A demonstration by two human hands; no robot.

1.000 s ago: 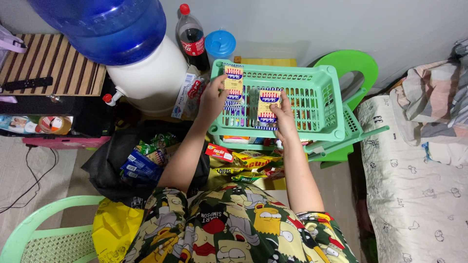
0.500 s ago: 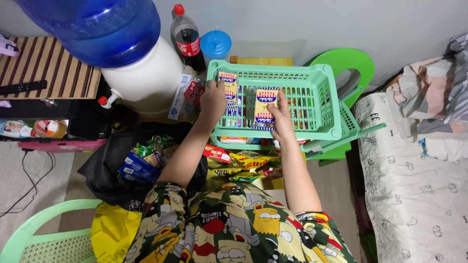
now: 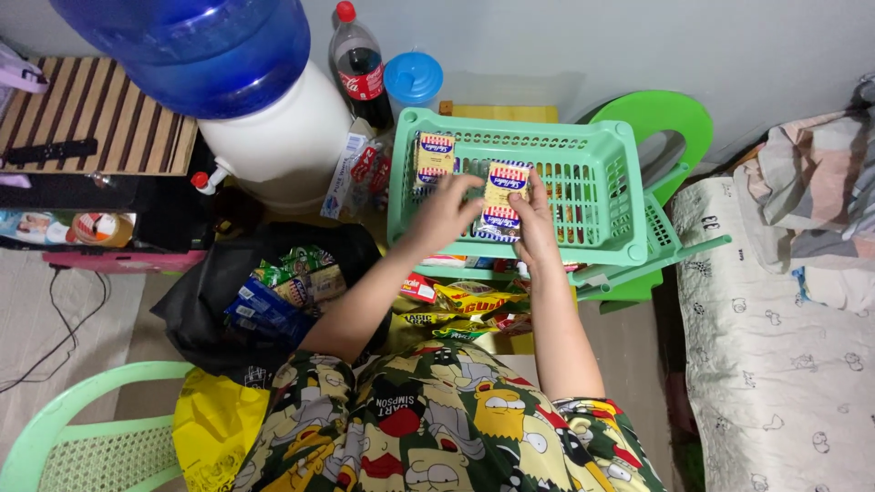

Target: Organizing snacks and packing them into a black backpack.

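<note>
A mint-green plastic basket [image 3: 602, 232] stands in front of me on a lower green rack. Inside it, at the left, lies a yellow snack packet [image 3: 435, 157]. Both my hands are inside the basket: my right hand [image 3: 536, 230] grips a second yellow snack packet [image 3: 503, 196] from its right side, and my left hand [image 3: 444, 211] touches that packet's left edge with fingers curled. Below the basket lie several red and yellow snack packs [image 3: 474, 301].
A blue water jug on a white dispenser [image 3: 264, 118] stands at the left, with a cola bottle [image 3: 361, 68] and a blue-lidded jar [image 3: 413, 80] behind. A black bag of snacks [image 3: 264, 296] lies at lower left. A green chair [image 3: 670, 123] and a bed [image 3: 784, 337] sit at the right.
My left hand has left the far-left packet lying in the basket and come right to the packet my right hand holds. The view has shifted slightly.
</note>
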